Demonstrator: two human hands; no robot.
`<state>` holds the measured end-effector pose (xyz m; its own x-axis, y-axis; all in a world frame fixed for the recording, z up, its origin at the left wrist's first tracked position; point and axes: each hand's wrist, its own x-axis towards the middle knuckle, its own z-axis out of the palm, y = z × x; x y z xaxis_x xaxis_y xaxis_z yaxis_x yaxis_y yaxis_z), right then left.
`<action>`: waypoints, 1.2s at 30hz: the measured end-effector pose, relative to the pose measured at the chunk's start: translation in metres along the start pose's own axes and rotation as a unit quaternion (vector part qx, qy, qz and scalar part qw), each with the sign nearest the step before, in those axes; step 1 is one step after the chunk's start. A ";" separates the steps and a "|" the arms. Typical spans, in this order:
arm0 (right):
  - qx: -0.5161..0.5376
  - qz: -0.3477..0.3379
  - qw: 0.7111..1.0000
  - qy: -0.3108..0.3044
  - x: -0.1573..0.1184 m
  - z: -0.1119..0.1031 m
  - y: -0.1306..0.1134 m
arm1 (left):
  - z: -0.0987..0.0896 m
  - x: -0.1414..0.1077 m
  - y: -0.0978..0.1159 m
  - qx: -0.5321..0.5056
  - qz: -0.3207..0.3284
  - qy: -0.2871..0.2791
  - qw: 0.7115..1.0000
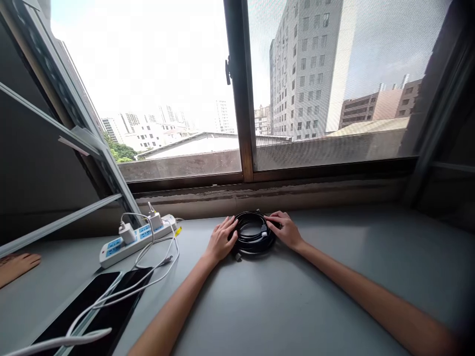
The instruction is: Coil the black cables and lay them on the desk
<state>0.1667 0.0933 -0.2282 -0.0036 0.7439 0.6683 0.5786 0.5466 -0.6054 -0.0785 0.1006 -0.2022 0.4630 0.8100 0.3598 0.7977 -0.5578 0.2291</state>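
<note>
- Centrally, a black cable coil (pixel 256 248) lies flat on the grey worktop (pixel 278 306), between the two hands; all positions below refer to this coil.
- Left hand (pixel 223 238): placed at the coil's left side, fingers extended over the rim, thumb spread toward the near part. Contact is visible; whether the hand is clenched on the coil cannot be told.
- Right hand (pixel 285 229): placed at the coil's right side, thumb and forefinger at the rim. Firmness of grasp cannot be told.
- Light-coloured connector (pixel 264 231): at the coil's inner right.
- Small end piece (pixel 238 257): at the coil's near left edge.
- Power strip (pixel 140 240): well apart, left of the coil, set diagonally, with two white chargers (pixel 128 234) plugged in.
- Dark flat panels (pixel 122 309): left of the coil and nearer the camera; white cables (pixel 59 342) cross over them.
- Another person's hand (pixel 22 264): far left of the coil.
- Window (pixel 247 123): beyond the coil.
</note>
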 end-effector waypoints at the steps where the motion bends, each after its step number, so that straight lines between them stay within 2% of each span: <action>1: 0.001 0.000 1.000 -0.003 0.000 0.000 0.000 | 0.000 0.001 -0.001 -0.005 -0.002 -0.005 1.000; 5: 0.021 0.006 1.000 0.004 0.002 0.001 0.004 | 0.002 0.001 -0.004 -0.020 -0.019 -0.017 0.999; 9: 0.041 0.017 0.999 0.022 0.004 0.001 0.008 | 0.007 -0.003 -0.006 -0.031 -0.073 -0.016 0.997; 16: 0.061 -0.045 0.997 -0.029 0.002 -0.001 -0.004 | 0.014 -0.005 0.003 -0.067 -0.115 -0.023 0.991; 19: 0.076 -0.044 0.996 -0.011 0.002 -0.003 -0.006 | 0.015 -0.004 0.007 -0.074 -0.126 -0.015 0.989; 22: 0.081 -0.047 0.996 0.009 0.001 -0.006 -0.006 | 0.015 -0.004 0.010 -0.075 -0.131 -0.008 0.989; 26: 0.059 -0.064 0.996 -0.027 -0.001 -0.004 -0.007 | 0.015 -0.003 0.012 -0.072 -0.128 -0.010 0.989; 31: 0.055 -0.042 0.997 -0.042 0.000 0.001 -0.007 | 0.010 -0.005 0.007 -0.048 -0.097 -0.018 0.994; 36: 0.116 0.001 0.993 0.007 0.002 -0.002 -0.003 | -0.002 -0.007 0.009 0.003 -0.084 0.033 0.996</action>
<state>0.1668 0.0923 -0.2244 0.0091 0.7404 0.6721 0.3751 0.6206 -0.6886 -0.0753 0.0895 -0.2009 0.2971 0.8780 0.3752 0.8639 -0.4145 0.2860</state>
